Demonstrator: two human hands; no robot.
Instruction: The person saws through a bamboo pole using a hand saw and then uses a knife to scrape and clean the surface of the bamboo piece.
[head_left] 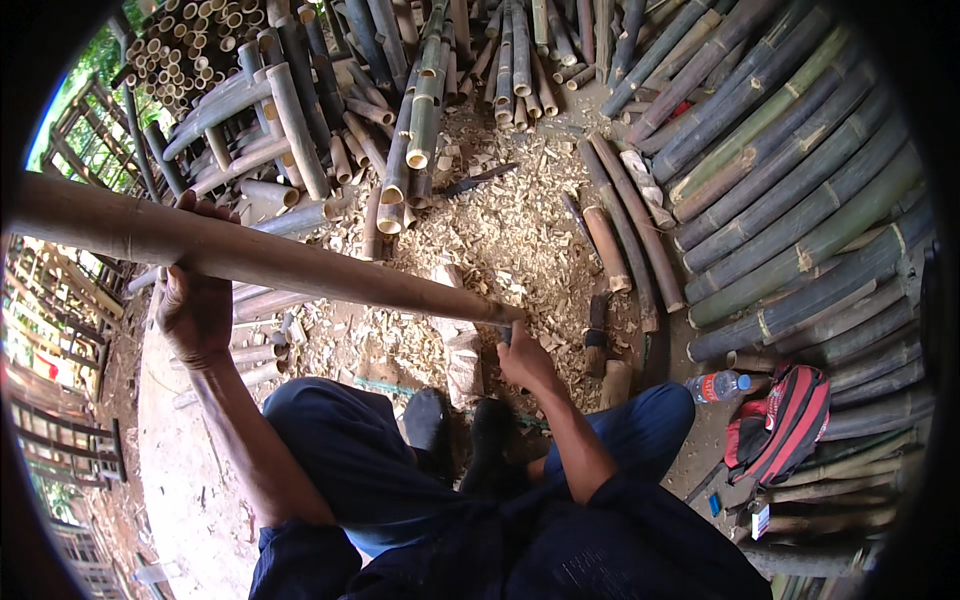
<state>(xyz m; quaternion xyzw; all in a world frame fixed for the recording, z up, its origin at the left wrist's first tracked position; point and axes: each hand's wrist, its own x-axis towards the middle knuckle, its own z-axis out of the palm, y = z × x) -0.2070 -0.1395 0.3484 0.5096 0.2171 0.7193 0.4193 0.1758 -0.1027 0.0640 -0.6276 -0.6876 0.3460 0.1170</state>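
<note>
A long brown bamboo pole [330, 275] slants across in front of me, from the left rim down to the middle. My left hand [195, 305] is closed around it, thumb on the near side and fingers curling over from behind. At the pole's right end, my right hand [525, 358] is closed in a fist. A short dark tool [507, 334] pokes out of that fist beside the pole's end; its kind cannot be made out. Below the pole, a pale, worn block of wood [461, 355] lies between my legs, just beyond my dark boots [428, 420].
Pale shavings [530, 205] cover the ground ahead. Bamboo poles [800, 150] lie stacked along the right, and more bamboo [420, 120] leans at the back. A water bottle [718, 387] and a red-black backpack [785, 425] rest by my right knee. A bamboo rack [245, 125] stands back left.
</note>
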